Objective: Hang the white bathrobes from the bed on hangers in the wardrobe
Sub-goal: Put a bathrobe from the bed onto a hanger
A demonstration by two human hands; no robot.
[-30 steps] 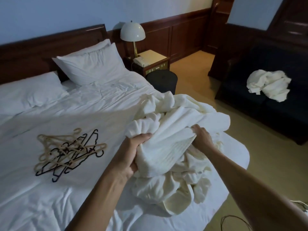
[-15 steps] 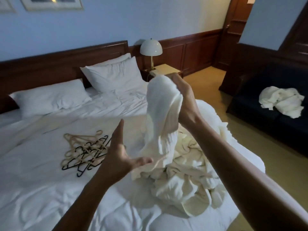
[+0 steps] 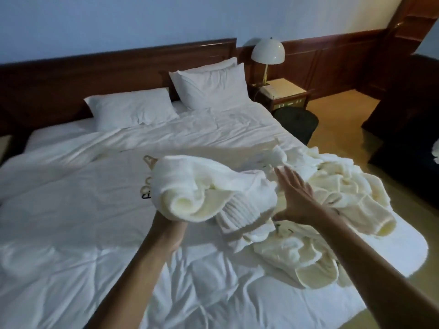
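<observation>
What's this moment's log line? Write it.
left hand: under lifted bathrobe, fingers hidden | right hand: open beside it | hangers: on bed, mostly hidden

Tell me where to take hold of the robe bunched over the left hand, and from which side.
Pinch the ribbed band that hangs out of the bathrobe, coming in from the right with the open right hand. It is the one flat, free edge showing; the rest is a thick roll draped over the left hand, likely too bulky to close on.
</observation>
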